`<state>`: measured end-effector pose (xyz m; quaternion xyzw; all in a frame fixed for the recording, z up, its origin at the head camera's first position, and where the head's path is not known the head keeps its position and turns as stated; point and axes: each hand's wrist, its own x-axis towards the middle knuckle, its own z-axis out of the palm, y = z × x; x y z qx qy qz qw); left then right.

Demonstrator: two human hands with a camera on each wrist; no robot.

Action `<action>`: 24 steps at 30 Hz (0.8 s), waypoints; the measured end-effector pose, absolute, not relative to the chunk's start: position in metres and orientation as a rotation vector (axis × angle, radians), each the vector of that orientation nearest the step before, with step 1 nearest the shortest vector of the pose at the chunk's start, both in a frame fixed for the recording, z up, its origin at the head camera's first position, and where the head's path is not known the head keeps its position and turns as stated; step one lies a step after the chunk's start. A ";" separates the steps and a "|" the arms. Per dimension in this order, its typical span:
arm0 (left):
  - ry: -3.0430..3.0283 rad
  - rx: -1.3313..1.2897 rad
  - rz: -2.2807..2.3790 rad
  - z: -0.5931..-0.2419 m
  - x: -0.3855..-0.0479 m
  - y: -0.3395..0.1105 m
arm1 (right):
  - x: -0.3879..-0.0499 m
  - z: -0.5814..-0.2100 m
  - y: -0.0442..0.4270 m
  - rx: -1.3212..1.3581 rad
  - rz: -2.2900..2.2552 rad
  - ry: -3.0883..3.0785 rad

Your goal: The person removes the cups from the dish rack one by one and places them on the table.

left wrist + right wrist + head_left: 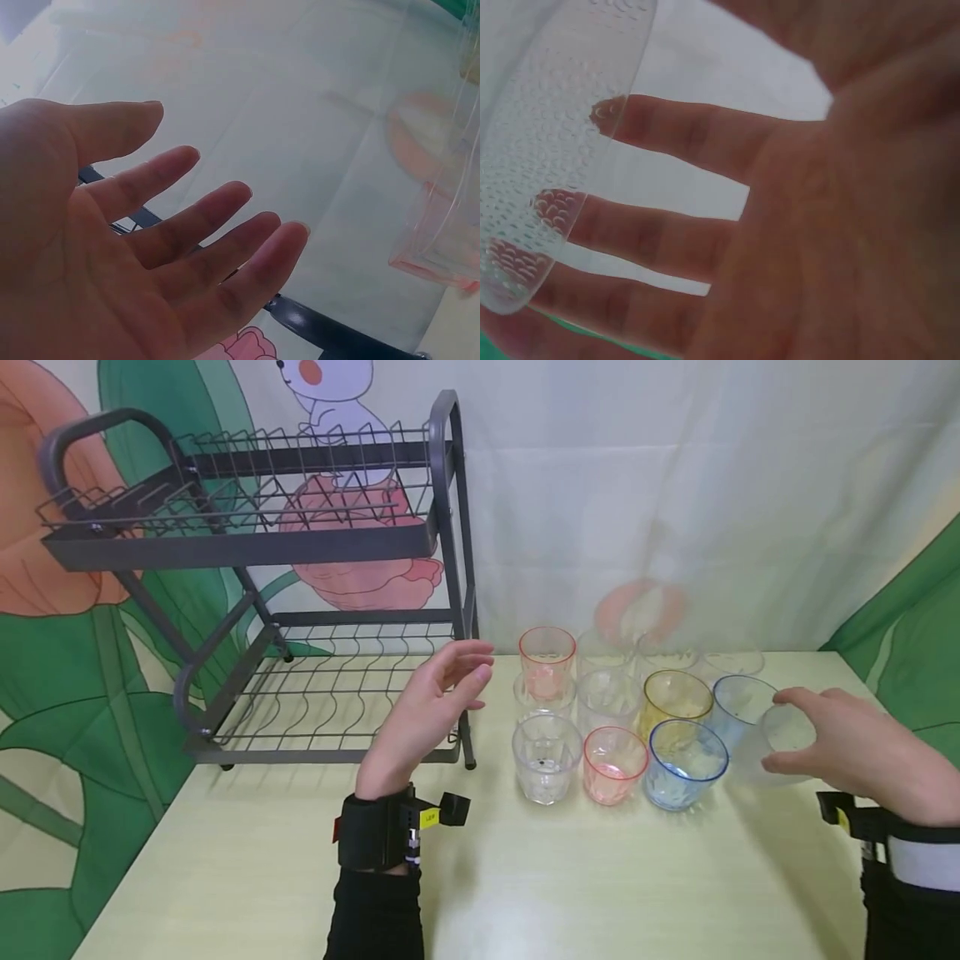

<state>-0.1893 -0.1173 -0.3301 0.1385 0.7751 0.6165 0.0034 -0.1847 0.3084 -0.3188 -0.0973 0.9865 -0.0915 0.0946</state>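
Note:
At the right end of the cups my right hand (855,735) holds a clear cup (786,731) between thumb and fingers. Its textured wall (562,127) shows in the right wrist view, with fingertips visible through it. Beside it stand a blue-rimmed cup (742,697) and another blue cup (686,768). My left hand (427,710) hovers between the rack and the cups, palm facing the cups, fingers loosely extended and holding nothing. Nearest to it are a clear cup (546,760) and a red-rimmed cup (546,660).
A dark two-tier dish rack (240,547) stands at the left, wire shelves bare. Among the rows of cups are a yellow cup (675,702), a red-rimmed cup (615,764) and several clear ones. A printed curtain (675,485) hangs behind the pale table (570,885).

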 end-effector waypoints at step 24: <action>2.474 0.463 1.858 -0.329 -0.189 -0.124 | -0.200 -0.346 0.279 -0.391 -0.330 2.863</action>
